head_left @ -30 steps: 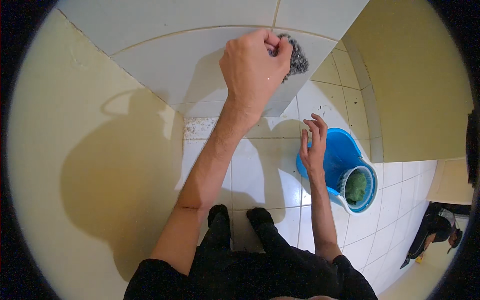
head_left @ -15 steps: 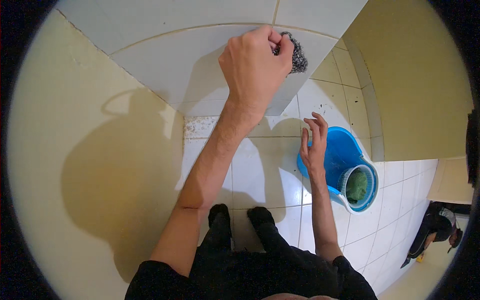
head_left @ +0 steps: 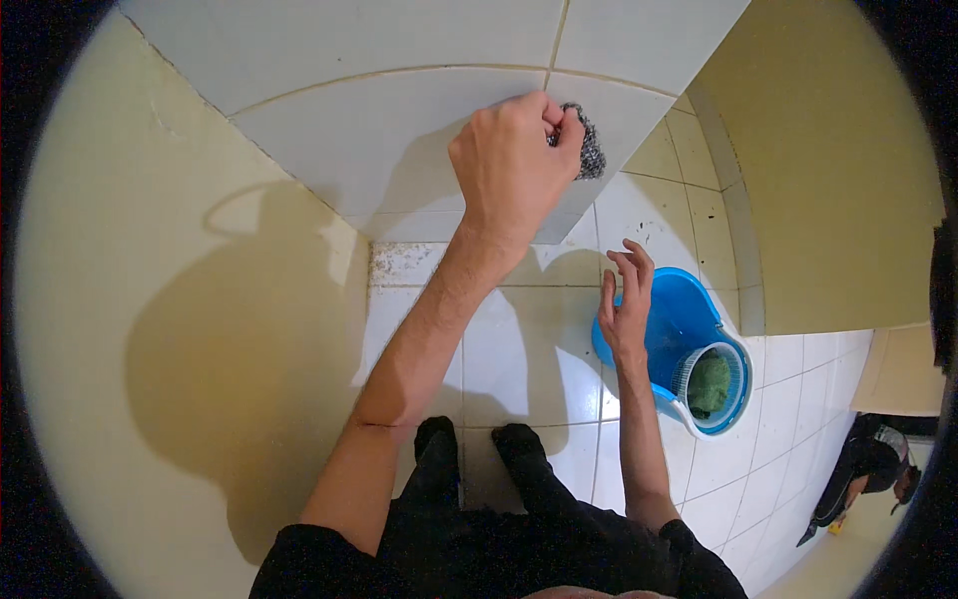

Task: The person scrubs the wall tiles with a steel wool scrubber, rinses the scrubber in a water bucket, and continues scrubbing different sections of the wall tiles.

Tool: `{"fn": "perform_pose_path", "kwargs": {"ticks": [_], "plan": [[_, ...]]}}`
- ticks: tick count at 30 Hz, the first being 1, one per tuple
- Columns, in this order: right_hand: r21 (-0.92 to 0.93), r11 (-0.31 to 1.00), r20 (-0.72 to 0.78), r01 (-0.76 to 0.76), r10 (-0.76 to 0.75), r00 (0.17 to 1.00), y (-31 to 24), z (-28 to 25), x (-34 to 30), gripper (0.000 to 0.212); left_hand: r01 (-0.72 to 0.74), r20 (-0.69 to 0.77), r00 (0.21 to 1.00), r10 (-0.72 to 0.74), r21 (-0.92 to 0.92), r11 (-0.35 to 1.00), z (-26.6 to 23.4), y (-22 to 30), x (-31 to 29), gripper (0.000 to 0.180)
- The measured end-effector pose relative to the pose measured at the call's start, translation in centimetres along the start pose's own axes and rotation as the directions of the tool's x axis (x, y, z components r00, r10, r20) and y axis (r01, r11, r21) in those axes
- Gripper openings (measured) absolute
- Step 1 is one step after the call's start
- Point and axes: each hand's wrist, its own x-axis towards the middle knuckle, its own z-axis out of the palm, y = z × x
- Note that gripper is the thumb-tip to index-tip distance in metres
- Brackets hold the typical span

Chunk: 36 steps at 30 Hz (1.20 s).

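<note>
My left hand (head_left: 514, 165) is raised against a pale grey wall tile (head_left: 379, 130) and is closed around a grey steel-wool scrubber (head_left: 589, 155), which presses on the tile near a grout line. My right hand (head_left: 624, 309) hangs lower with its fingers spread and holds nothing. It hovers just left of a blue mop bucket (head_left: 684, 309) on the floor. Something green (head_left: 711, 384) lies in the bucket's round strainer basket.
A cream painted wall (head_left: 150, 299) fills the left, with my shadow on it. White floor tiles (head_left: 519, 349) lie below, stained near the wall base. My dark feet (head_left: 439, 449) stand close to the wall. Another person (head_left: 863, 469) crouches at the far lower right.
My left hand has slid the scrubber slightly down the tile. My right hand stays open beside the bucket.
</note>
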Motion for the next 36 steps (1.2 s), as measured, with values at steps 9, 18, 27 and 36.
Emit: {"fn": "perform_pose_path", "kwargs": {"ticks": [9,18,27,36], "plan": [[-0.01,1.0,0.015,0.01,-0.01,1.0,-0.6,-0.3,0.1,0.031,0.013,-0.012,1.0,-0.013,-0.034,0.999,-0.3,0.1,0.2,0.024],[-0.002,1.0,0.019,0.018,-0.018,1.0,-0.3,-0.1,0.1,0.032,-0.062,-0.044,0.997,0.063,0.026,0.998,0.2,0.7,0.6,0.022],[-0.019,1.0,0.022,0.013,-0.013,1.0,0.2,-0.2,-0.1,0.032,-0.033,-0.023,0.999,0.035,0.067,0.997,0.2,1.0,0.6,0.023],[-0.021,1.0,0.021,0.02,-0.02,1.0,0.3,-0.1,-0.3,0.032,-0.007,-0.019,1.0,0.008,0.049,0.999,-0.4,1.8,0.9,0.024]]}}
